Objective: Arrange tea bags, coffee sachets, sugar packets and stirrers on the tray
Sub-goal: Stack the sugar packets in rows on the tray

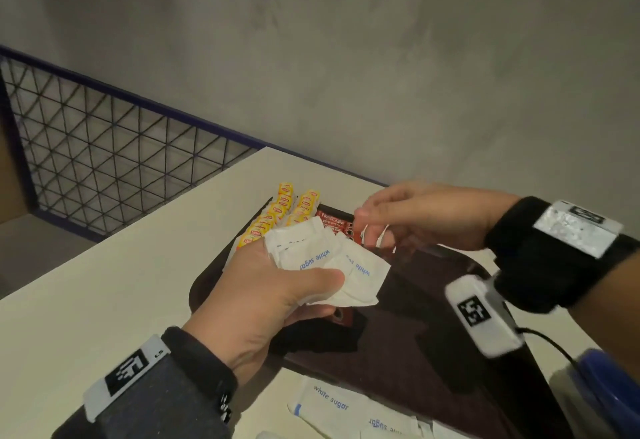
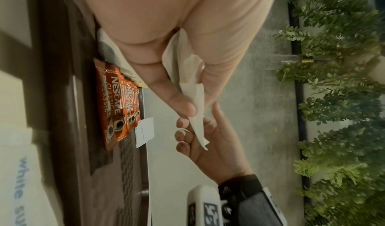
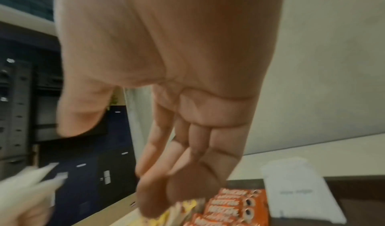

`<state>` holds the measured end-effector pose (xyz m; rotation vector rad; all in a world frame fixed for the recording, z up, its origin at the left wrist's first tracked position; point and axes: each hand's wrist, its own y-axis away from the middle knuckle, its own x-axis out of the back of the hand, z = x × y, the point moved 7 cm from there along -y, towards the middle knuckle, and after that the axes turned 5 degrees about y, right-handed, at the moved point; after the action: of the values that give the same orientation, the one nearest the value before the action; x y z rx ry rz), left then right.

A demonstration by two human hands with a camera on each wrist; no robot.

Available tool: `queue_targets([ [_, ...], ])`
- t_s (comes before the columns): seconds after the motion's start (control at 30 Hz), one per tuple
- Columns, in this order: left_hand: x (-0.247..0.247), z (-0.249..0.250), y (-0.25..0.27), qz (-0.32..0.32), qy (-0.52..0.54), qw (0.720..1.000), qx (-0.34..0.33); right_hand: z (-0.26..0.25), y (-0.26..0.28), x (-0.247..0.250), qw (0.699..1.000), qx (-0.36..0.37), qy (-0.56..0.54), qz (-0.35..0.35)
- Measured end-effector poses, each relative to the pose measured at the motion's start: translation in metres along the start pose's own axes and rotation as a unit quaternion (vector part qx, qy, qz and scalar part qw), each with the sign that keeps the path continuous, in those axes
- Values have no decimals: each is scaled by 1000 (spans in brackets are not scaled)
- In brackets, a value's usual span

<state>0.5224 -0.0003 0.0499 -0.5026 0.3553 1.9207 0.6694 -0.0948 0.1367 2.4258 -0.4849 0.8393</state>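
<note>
Tray (image 1: 433,328): set on the pale table (image 1: 104,300), dark, much of its near floor bare and waiting to be filled.
Tea bags (image 1: 277,213): two yellow rows laid at the far left corner of the tray; this part is judged done.
Coffee sachets (image 2: 116,104): an overlapping red row placed just beside the tea bags.
Sugar packets (image 1: 325,262): a fanned bunch is clamped in the left hand (image 1: 263,293) above the tray; one packet (image 3: 300,191) is laid beside the coffee, more (image 1: 346,407) are left on the table.
Right hand (image 1: 426,217): fingers relaxed and apart, nothing held, poised near the bunch.
Stirrers: none can be seen.
</note>
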Motion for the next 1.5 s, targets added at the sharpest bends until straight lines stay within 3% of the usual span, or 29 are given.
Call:
queue_targets([
  [0.07,0,2,1,1,5,1000,-8,-6,16,-24,996,6,47,-73],
  [0.13,0,4,1,6,12,1000,-14,-6,23,-33,995,10,66,-73],
  [0.4,2,3,2,40,31,999,-2,4,38,-1,991,-40,-120,31],
  [0.6,-2,1,1,34,28,999,5,38,15,37,977,-73,-153,126],
  [0.7,1,-1,-1,40,29,999,3,51,-5,41,980,-77,-100,156],
  [0.8,4,-1,-2,42,29,999,-2,69,-24,33,987,-102,-46,116],
  [0.9,2,-2,-3,33,37,999,-2,80,-39,36,986,-107,25,128],
  [1.07,-1,-4,-2,26,35,999,2,87,-48,48,964,-117,153,181],
  [1.23,-2,-6,-2,21,32,999,3,88,-51,51,956,-101,214,175],
  [1.5,-2,-7,-2,22,19,1000,5,77,-68,60,926,-68,294,225],
])
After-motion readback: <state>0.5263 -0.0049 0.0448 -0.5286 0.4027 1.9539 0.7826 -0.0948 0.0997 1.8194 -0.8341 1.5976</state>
